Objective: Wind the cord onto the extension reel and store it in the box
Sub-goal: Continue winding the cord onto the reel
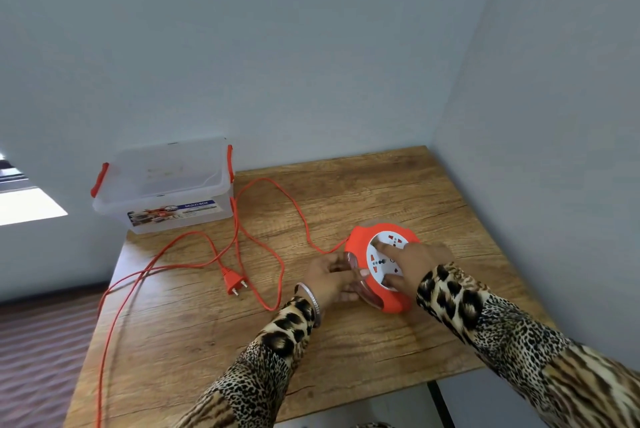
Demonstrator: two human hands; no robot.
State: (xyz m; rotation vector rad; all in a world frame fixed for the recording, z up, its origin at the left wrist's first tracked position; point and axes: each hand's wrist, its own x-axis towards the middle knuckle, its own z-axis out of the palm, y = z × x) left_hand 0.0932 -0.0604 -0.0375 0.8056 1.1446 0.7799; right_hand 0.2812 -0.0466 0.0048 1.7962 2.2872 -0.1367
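Note:
An orange round extension reel [360, 247] with a white socket face lies flat on the wooden table [363, 192]. My left hand [330, 277] grips its left edge. My right hand [414, 263] rests on the white face, fingers spread over the sockets. The orange cord [277, 256] runs out of the reel's left side, loops loosely over the table and hangs off the left edge. Its two-pin plug [232, 282] lies on the table to the left of my left hand. A clear plastic box [166, 185] with orange clips stands open at the far left corner.
Pale walls close off the table's far side and right side. The floor lies beyond the left edge, where the cord hangs down. Both my arms wear leopard-print sleeves.

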